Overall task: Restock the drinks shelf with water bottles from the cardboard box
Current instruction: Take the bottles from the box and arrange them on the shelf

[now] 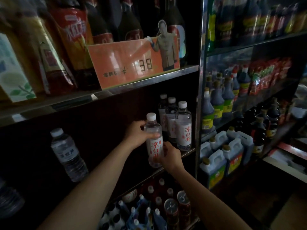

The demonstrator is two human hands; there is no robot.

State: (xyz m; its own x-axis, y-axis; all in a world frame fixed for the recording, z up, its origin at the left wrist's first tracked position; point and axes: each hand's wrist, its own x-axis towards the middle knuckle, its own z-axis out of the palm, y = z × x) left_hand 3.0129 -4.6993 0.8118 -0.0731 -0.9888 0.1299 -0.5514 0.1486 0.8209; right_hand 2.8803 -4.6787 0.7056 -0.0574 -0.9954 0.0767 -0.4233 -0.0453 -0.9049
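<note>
Gripping clear plastic white-capped water bottle (154, 141): left hand (138, 134) upper, right hand (169, 156) lower | shelf (187, 151) interior too dark.

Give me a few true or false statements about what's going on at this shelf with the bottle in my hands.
1. Both hands hold one water bottle. True: the left hand grips its upper body, the right hand its lower part.
2. The held bottle has a red cap. False: its cap is white.
3. Three matching bottles stand on the shelf to its right. True.
4. The orange price sign sits on the bottom shelf. False: it sits on the shelf above.
</note>
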